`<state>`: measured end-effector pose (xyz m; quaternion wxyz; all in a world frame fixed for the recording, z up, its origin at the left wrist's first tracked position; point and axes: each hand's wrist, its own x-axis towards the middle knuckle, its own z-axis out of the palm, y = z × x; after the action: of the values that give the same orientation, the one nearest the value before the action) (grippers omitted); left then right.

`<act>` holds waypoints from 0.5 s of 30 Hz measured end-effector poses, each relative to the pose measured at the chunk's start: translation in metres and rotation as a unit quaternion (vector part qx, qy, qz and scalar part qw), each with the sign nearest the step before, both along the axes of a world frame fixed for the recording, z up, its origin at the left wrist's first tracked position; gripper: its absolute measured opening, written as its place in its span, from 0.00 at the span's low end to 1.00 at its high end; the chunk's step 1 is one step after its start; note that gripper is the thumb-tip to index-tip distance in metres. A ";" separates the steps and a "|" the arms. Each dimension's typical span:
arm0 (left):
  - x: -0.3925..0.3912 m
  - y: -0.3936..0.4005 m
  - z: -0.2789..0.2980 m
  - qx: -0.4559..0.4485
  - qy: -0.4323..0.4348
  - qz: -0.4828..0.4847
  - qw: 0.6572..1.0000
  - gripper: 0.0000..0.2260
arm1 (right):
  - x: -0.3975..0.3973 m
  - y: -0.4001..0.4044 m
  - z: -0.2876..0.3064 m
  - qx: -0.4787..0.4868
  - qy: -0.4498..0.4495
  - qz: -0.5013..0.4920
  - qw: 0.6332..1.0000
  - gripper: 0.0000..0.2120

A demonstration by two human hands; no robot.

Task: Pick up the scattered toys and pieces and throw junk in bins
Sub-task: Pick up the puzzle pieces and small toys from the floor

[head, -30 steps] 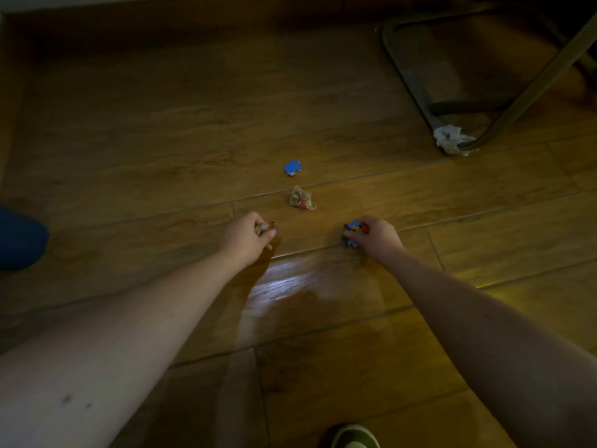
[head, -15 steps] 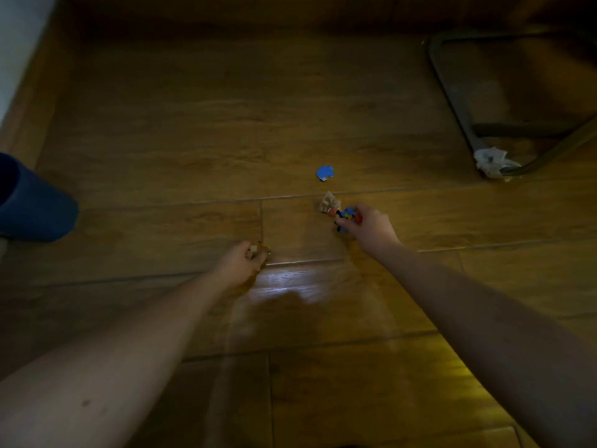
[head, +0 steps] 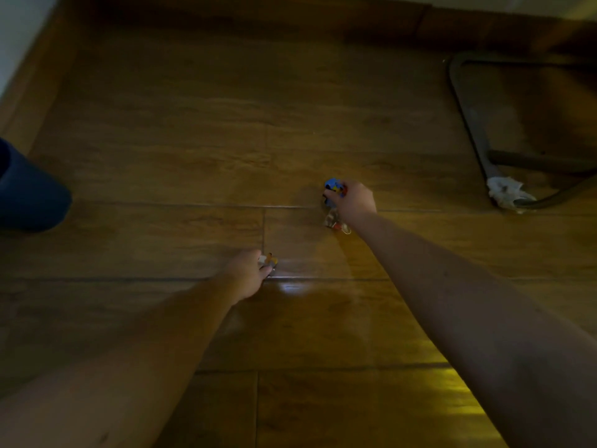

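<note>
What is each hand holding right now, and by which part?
The right hand pinches blue puzzle pieces by their near edge; the left hand holds a small piece at its fingertips, part unclear.

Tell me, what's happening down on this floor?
A person is picking small bits off the wooden floor. The right hand holds a bunch of blue puzzle pieces, just above a crumpled wrapper lying by the wrist. The left hand pinches another small piece. A white wad sits by a metal frame.
</note>
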<state>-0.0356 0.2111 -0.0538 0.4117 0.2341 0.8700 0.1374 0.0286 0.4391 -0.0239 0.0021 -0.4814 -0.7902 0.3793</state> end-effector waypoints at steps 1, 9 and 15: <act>0.000 0.002 -0.001 -0.005 0.002 -0.001 1.000 0.23 | -0.002 0.003 -0.003 -0.001 0.004 -0.005 1.000 0.24; 0.009 0.008 -0.008 -0.010 0.013 0.012 1.000 0.23 | -0.015 0.015 -0.021 -0.021 -0.045 0.013 0.999 0.34; 0.013 0.009 -0.003 0.002 0.026 0.025 0.999 0.20 | -0.031 0.025 -0.022 -0.039 -0.077 -0.018 0.996 0.30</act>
<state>-0.0223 0.2205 -0.0571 0.3848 0.2170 0.8856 0.1435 -0.0027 0.4639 -0.0462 -0.0709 -0.5228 -0.7639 0.3716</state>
